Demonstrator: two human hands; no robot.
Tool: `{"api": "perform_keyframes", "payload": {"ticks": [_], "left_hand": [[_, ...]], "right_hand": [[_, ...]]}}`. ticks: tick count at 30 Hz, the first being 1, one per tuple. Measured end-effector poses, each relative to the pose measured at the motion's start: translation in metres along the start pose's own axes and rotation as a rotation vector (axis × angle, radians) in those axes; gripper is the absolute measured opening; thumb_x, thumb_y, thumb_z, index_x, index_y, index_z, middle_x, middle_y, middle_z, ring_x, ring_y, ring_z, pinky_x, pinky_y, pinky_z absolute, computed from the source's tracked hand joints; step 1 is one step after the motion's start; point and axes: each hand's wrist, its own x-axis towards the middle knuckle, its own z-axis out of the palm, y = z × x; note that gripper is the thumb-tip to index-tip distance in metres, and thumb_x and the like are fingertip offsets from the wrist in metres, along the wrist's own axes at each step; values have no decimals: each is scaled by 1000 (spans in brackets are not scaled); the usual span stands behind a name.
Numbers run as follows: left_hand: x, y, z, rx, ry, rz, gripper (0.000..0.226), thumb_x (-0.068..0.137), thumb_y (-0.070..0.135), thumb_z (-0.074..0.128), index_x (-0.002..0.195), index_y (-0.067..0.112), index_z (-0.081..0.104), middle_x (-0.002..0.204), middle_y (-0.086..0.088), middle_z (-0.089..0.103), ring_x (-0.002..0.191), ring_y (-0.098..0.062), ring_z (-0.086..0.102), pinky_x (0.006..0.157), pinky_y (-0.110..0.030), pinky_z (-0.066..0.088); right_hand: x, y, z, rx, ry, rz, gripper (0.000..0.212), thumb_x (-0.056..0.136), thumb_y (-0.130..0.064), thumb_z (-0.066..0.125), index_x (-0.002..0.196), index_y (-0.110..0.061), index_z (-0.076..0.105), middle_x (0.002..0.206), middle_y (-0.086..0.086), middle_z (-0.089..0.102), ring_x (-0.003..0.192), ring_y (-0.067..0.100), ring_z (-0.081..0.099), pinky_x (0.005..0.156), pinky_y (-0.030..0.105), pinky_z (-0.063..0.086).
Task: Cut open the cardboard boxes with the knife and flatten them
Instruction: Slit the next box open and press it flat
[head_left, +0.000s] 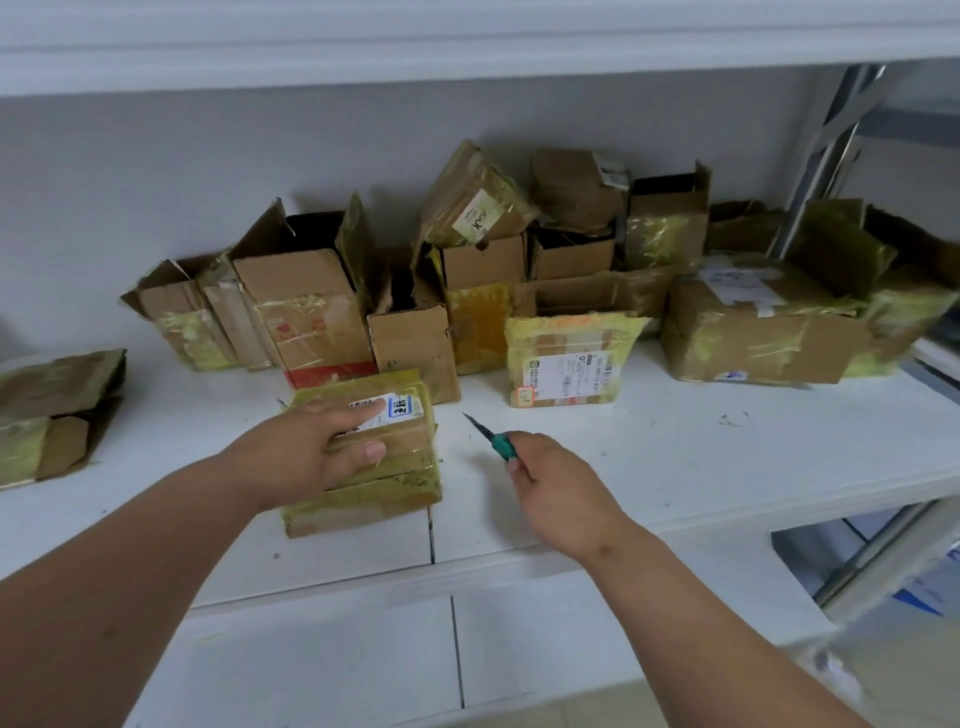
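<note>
So the taped box (363, 447) sits at the front of the shelf (675, 467), about 7 o'clock from the big pile (519, 270) at the back. The left hand (317, 447) lies flat on top of it with the fingers spread out straight, pressing it down rather than gripping. The right hand (550, 478) is curled around the green handle of the knife (493, 439), with the blade pointing toward 10 o'clock and hanging in the air just off the box's right edge, not touching it yet. If it were me, I'd slide that left hand back toward 8 o'clock before cutting, since the thumb looks to sit right where a tape seam probably runs. Keep the blade shallow, follow the tape line, and pull away from the holding hand. There's loads of yellowish tape on this one, so expect drag; short strokes probably beat one long slice.
</note>
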Motion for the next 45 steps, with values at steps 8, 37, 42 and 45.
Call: {"api": "perform_keyframes", "payload": {"ticks": [8,37,42,45], "left_hand": [[9,-13,-7,-23,79,-45,105,42,106,0,135,67,31,149,21,41,133,-12,45,104,-31,40],[29,-6,-15,-174,28,42,43,69,92,24,107,75,35,130,29,50,109,3,44,84,-15,34],[37,-9,-18,-193,-8,75,55,60,99,20,107,75,37,130,26,55,111,1,50,83,-10,35],[41,-10,-20,-194,-34,95,78,39,107,11,106,76,36,122,29,53,110,0,50,80,-5,33]], "right_hand": [[-3,-15,16,225,-42,2,28,103,-19,35,123,-18,54,103,13,67,89,35,62,75,41,52],[23,-21,15,150,75,-53,24,104,-30,39,85,-18,48,62,-7,46,57,19,43,53,32,35],[27,-17,8,-19,73,-83,25,104,-37,38,95,-19,53,62,-8,46,56,14,45,50,29,31],[23,-16,10,-50,64,-82,22,104,-40,38,95,-24,50,62,-8,46,62,20,48,52,30,34]]}}
